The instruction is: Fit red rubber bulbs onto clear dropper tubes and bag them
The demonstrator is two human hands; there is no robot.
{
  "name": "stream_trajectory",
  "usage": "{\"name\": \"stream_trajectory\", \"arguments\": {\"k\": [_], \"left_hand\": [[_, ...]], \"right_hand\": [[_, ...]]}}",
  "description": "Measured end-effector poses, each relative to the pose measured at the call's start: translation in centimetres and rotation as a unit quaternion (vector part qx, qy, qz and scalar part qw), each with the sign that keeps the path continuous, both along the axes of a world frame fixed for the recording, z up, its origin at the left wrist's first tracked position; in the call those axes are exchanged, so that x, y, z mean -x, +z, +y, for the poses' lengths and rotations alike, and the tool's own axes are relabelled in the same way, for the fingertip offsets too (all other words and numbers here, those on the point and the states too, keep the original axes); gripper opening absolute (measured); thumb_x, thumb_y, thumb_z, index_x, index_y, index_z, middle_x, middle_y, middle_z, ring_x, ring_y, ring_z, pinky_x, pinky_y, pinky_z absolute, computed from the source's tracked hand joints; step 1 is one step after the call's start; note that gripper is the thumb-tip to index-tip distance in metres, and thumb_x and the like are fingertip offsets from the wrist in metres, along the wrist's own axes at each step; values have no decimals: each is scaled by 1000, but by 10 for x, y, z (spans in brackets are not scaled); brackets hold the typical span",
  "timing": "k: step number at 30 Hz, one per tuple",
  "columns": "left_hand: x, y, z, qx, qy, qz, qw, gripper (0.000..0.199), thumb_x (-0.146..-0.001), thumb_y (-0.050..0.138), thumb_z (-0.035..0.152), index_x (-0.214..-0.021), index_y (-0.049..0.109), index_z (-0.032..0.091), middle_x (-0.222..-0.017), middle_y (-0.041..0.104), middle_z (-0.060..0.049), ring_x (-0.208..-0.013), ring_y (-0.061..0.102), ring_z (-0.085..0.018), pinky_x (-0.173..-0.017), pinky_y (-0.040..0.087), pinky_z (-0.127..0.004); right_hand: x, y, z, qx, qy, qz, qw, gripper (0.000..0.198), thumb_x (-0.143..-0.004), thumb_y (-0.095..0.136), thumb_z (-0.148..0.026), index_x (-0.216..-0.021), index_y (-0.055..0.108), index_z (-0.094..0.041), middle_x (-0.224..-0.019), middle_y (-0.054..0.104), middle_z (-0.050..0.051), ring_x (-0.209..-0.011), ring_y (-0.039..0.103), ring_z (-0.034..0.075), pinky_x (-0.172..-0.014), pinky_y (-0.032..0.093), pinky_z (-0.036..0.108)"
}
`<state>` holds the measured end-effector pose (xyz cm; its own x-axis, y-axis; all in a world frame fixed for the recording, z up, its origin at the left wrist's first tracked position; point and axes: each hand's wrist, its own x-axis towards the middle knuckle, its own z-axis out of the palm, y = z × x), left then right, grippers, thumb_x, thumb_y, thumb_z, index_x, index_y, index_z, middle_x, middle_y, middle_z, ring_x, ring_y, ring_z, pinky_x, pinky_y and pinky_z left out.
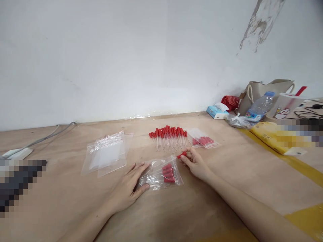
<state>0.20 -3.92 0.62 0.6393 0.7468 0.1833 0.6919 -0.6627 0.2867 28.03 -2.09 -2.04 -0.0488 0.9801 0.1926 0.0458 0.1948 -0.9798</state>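
Observation:
A clear zip bag (153, 171) lies flat on the table with several red-bulbed glass droppers (168, 173) inside. My left hand (135, 183) rests on the bag's left end, its fingers stretched out and spread. By the bag's right end, my right hand (194, 163) pinches a dropper (182, 155) by its red bulb. The dropper's tip points left, near the bag's opening, and I cannot tell whether it is inside. Just beyond, many loose droppers (168, 132) lie in a row with bulbs pointing away. A filled bag (202, 138) of droppers sits right of them.
Several flat zip bags (108, 154) are stacked at the left. Along the right stand a tissue pack (217, 111), a water bottle (261, 106), a paper bag (267, 86), a cup (285, 106) and a yellow packet (270, 137). A grey cable (50, 134) runs at the far left.

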Motion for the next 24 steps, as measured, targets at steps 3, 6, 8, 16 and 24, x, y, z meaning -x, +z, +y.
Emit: {"name": "stream_trajectory", "arguments": {"k": [3,6,8,16,24], "left_hand": [[0,-1,0,-3,0,-3,1000,55,-86,42,36,-136,19,27,-134,41,-3,-126,31,-23,-103,28,-45],[0,-1,-1,-2,3,-4,1000,55,-86,42,37,-136,19,27,-134,41,-3,-126,31,-23,-103,28,-46],[0,-1,0,5,-2,-1,1000,55,-87,41,38,-136,18,26,-135,40,-4,-127,30,-22,-104,26,-46],[0,-2,1,10,-15,-11,1000,56,-87,41,37,-136,18,24,-135,39,-5,-126,32,-21,-106,22,-46],[0,-2,1,-6,-16,-13,1000,54,-86,43,37,-135,22,25,-134,41,-5,-125,34,-22,-105,26,-45]], "right_hand": [[-3,4,0,-37,15,-117,992,21,-74,57,-38,-81,51,-19,-74,57,0,-67,55,13,-61,44,26],[-1,9,1,-64,40,-185,980,16,-74,59,-33,-81,56,-18,-77,60,1,-70,55,14,-66,44,27],[1,12,1,-86,70,-210,971,13,-74,59,-30,-80,60,-18,-81,63,2,-78,56,16,-74,44,30],[5,17,1,-95,135,-255,953,24,-83,46,-24,-100,63,-24,-95,65,2,-89,58,18,-82,42,33],[15,13,1,-59,40,-301,951,28,-83,43,-31,-73,66,-20,-67,65,-1,-64,57,14,-65,42,27]]}}
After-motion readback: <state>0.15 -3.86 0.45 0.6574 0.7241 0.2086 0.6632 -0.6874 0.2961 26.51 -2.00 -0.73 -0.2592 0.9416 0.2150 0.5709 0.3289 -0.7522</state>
